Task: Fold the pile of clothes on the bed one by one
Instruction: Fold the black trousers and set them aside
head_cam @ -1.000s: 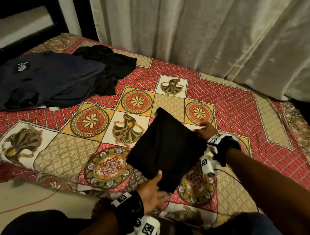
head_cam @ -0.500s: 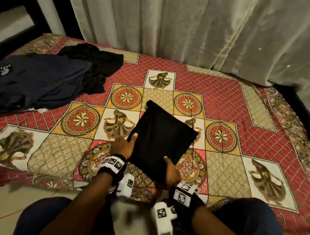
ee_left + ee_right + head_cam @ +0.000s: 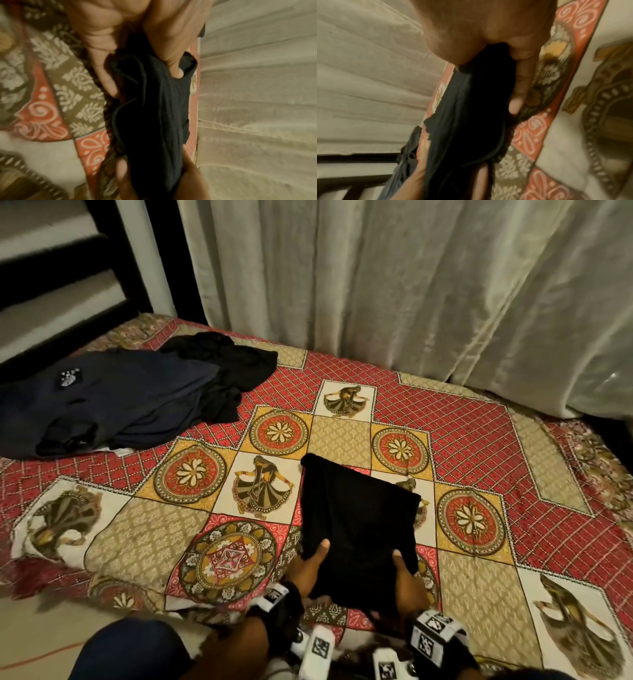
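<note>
A folded black garment (image 3: 356, 525) is lifted off the patterned bedspread (image 3: 479, 440) at the bed's near edge. My left hand (image 3: 313, 563) grips its near left edge, thumb on top and fingers underneath. My right hand (image 3: 402, 573) grips the near right edge the same way. The left wrist view shows the thumb pressing into the dark cloth (image 3: 150, 115) while my left hand (image 3: 140, 67) clamps it. In the right wrist view my right hand (image 3: 496, 70) holds the black fabric (image 3: 471, 115) between thumb and fingers. A pile of dark clothes (image 3: 113, 398) lies at the far left.
Pale curtains (image 3: 411, 285) hang along the far side of the bed. A dark frame with light panels (image 3: 68, 268) stands at the back left. Pale floor (image 3: 34, 638) and my knee in dark trousers (image 3: 130, 648) show at the bottom left.
Both hands moved from the sides of the garment to its near edge and took hold there. The garment turned squarer to me and came closer to the bed's edge.
</note>
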